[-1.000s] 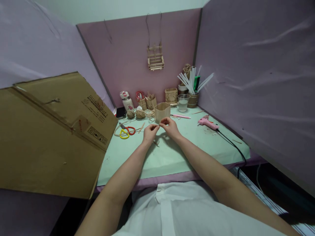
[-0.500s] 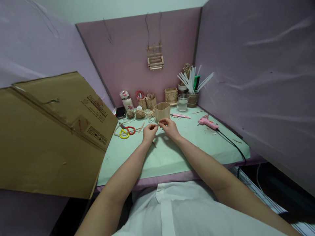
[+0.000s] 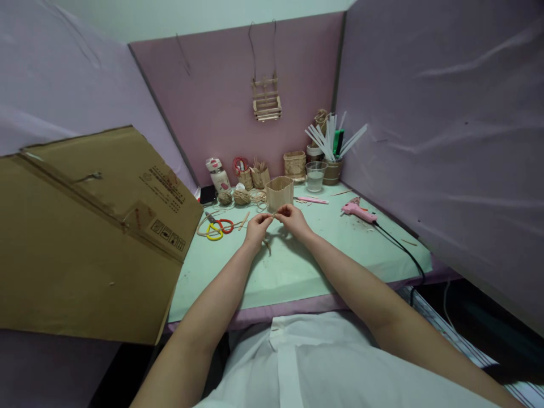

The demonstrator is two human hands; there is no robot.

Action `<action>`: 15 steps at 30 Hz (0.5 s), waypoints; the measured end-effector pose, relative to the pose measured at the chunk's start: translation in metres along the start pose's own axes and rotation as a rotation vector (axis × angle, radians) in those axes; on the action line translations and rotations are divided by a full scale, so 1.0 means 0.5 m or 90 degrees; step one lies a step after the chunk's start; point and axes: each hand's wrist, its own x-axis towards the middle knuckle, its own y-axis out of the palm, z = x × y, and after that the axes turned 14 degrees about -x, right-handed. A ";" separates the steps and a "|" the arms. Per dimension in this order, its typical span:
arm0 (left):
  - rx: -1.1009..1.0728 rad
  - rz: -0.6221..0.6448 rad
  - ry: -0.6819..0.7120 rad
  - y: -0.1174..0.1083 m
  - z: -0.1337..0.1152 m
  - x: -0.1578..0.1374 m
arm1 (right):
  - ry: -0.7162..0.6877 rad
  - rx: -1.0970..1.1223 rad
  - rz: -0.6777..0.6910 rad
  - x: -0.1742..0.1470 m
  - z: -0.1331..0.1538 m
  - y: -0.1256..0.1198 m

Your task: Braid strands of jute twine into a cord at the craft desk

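Observation:
My left hand point(image 3: 257, 228) and my right hand point(image 3: 293, 219) meet fingertip to fingertip, both pinching a thin piece of twine point(image 3: 273, 215). A brown end point(image 3: 267, 246) hangs below my left hand; whether it belongs to the same strand I cannot tell. Just behind the fingers stands an open-topped holder made of wooden sticks point(image 3: 279, 195), touched by neither hand. Left of my left hand lie scissors point(image 3: 220, 225) with one red and one yellow handle, amid a loop of cord, beside a small wooden stick point(image 3: 243, 220).
Balls of twine point(image 3: 242, 197), a bottle point(image 3: 218, 175), stick-filled holders point(image 3: 259, 174) and a cup of water point(image 3: 315, 177) line the back. At right lies a pink glue gun point(image 3: 359, 212) with its black cable. A large cardboard sheet point(image 3: 102, 238) leans at left.
Both hands keep their pinch on the twine with only slight finger movement. The brown end below my left hand shows a little more. The view has shifted slightly.

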 end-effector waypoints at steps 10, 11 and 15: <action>-0.006 -0.011 0.076 -0.009 0.007 0.010 | -0.111 -0.104 -0.027 -0.005 -0.003 0.008; 0.003 -0.005 0.084 -0.010 0.008 0.010 | -0.110 -0.105 -0.029 -0.005 -0.004 0.008; 0.045 0.007 0.103 -0.013 0.011 0.010 | -0.119 -0.119 -0.038 -0.005 -0.004 0.004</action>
